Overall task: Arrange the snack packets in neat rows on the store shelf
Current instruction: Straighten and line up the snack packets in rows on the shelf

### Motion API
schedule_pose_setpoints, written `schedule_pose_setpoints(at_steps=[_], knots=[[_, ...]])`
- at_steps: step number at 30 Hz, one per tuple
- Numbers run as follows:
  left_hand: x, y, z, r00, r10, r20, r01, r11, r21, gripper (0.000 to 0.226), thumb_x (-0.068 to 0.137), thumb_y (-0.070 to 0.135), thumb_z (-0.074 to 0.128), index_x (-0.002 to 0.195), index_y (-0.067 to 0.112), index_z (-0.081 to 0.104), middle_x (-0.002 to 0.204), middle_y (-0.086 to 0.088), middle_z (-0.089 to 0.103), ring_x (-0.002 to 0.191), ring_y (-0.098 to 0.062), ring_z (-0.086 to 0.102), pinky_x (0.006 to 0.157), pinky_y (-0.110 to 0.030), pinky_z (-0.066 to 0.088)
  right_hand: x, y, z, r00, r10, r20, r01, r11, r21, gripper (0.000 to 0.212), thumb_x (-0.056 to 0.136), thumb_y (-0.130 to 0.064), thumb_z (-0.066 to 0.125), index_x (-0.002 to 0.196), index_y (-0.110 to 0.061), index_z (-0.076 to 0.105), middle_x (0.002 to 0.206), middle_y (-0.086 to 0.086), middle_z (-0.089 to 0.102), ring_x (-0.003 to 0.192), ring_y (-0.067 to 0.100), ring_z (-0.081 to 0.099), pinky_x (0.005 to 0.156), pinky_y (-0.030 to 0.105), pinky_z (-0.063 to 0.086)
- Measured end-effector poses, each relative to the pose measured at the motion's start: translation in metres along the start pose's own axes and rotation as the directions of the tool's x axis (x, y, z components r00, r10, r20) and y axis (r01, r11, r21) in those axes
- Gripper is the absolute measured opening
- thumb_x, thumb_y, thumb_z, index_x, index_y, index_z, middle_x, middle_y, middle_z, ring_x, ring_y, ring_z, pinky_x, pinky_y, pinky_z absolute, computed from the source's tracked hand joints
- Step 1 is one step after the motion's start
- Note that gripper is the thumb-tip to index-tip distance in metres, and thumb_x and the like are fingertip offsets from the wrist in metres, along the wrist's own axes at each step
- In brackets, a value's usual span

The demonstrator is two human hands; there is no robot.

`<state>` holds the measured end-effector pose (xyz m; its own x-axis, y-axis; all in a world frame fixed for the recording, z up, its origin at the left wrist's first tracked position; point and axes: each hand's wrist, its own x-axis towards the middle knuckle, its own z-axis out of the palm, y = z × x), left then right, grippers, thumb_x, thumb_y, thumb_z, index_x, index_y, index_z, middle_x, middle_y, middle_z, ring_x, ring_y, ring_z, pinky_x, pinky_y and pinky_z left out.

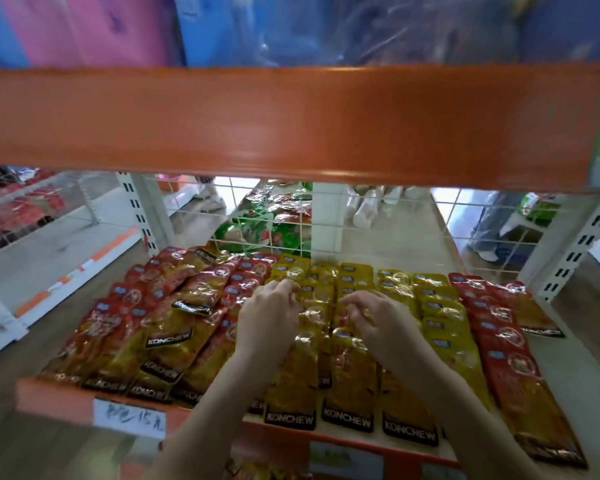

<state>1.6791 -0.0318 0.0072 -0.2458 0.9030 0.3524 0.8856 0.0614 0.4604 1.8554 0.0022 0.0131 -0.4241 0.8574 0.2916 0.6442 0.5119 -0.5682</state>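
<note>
Left hand [269, 315] and right hand [378, 315]: each grip has fingers curled, pinching the top edges of the glossy yellow foil snack packets [321, 306] in the middle columns. These lie overlapped on the orange-edged store shelf [66, 393], between the red foil packets [174, 306] on the left, which sit skewed, and a straighter red column [506, 344] on the right. Judgement: the packets look light, soft and slippery, liable to slide over one another; hold at the flat sealed top edge, not the filled belly. A handwritten white price label [130, 417] sits on the shelf's front lip.
</note>
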Motion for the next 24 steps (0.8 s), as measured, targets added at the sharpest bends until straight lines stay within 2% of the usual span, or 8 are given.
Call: schedule_pose_setpoints(at_steps=[6,9,12,15,17,20,24], knots=[[0.001,-0.058,-0.030,0.998,-0.045,-0.049,0.048,0.996,0.073,0.024,0.091,0.017,0.051,0.112,0.015,0.063,0.104,-0.003,0.064,0.098,-0.022,0.056,0.082,-0.035,0.045,0.014,-0.048,0.044,0.995,-0.096,0.007,0.096,0.995,0.020,0.022,0.095,-0.016,0.052,0.111,-0.014,0.066,0.110,-0.001,0.064,0.104,0.012,0.057,0.087,0.016,0.042],[0.000,-0.081,-0.040,0.996,-0.063,-0.060,0.068,0.994,0.086,0.028,0.090,0.014,0.049,0.114,0.013,0.063,0.110,-0.006,0.064,0.104,-0.025,0.055,0.087,-0.038,0.046,0.022,-0.068,0.066,0.992,-0.121,0.020,0.120,0.992,0.024,0.023,0.095,-0.015,0.050,0.110,-0.013,0.066,0.110,0.003,0.064,0.106,0.016,0.056,0.090,0.024,0.046],[-0.003,-0.099,-0.048,0.994,-0.068,-0.086,0.078,0.991,0.110,0.030,0.089,0.012,0.049,0.115,0.013,0.063,0.111,-0.007,0.065,0.105,-0.027,0.055,0.088,-0.040,0.046,0.029,-0.086,0.085,0.992,-0.129,0.009,0.129,0.992,0.005,0.022,0.094,-0.015,0.052,0.111,-0.013,0.066,0.109,0.004,0.064,0.106,0.017,0.056,0.089,0.026,0.046],[-0.004,-0.115,-0.054,0.992,-0.080,-0.101,0.095,0.984,0.151,0.028,0.091,0.021,0.052,0.116,0.012,0.061,0.111,-0.008,0.065,0.105,-0.027,0.055,0.085,-0.039,0.044,0.036,-0.102,0.102,0.992,-0.128,-0.012,0.128,0.992,0.003,0.023,0.093,-0.013,0.052,0.110,-0.012,0.066,0.108,0.005,0.064,0.104,0.019,0.055,0.089,0.028,0.047],[-0.003,-0.123,-0.057,0.994,-0.091,-0.062,0.099,0.982,0.158,0.035,0.092,0.032,0.052,0.121,0.014,0.058,0.117,-0.007,0.062,0.109,-0.027,0.054,0.087,-0.037,0.043,0.040,-0.110,0.114,0.993,-0.117,-0.028,0.117,0.993,-0.002,0.022,0.092,-0.012,0.051,0.108,-0.012,0.067,0.108,0.004,0.063,0.105,0.019,0.054,0.090,0.029,0.046],[-0.003,-0.128,-0.056,0.993,-0.113,0.026,0.104,0.969,0.223,0.052,0.092,0.050,0.045,0.133,0.018,0.046,0.131,-0.004,0.052,0.120,-0.025,0.046,0.096,-0.037,0.038,0.041,-0.117,0.127,0.989,-0.108,-0.102,0.105,0.994,-0.039,0.023,0.090,-0.012,0.053,0.109,-0.015,0.066,0.109,0.001,0.062,0.106,0.017,0.053,0.091,0.028,0.045],[-0.001,-0.129,-0.052,0.986,-0.151,0.074,0.126,0.955,0.269,0.064,0.090,0.057,0.042,0.141,0.019,0.032,0.142,-0.005,0.041,0.131,-0.025,0.034,0.105,-0.039,0.030,0.038,-0.115,0.135,0.974,-0.116,-0.197,0.100,0.991,-0.091,0.023,0.088,-0.009,0.054,0.108,-0.013,0.066,0.108,0.002,0.062,0.105,0.018,0.054,0.090,0.032,0.049]])
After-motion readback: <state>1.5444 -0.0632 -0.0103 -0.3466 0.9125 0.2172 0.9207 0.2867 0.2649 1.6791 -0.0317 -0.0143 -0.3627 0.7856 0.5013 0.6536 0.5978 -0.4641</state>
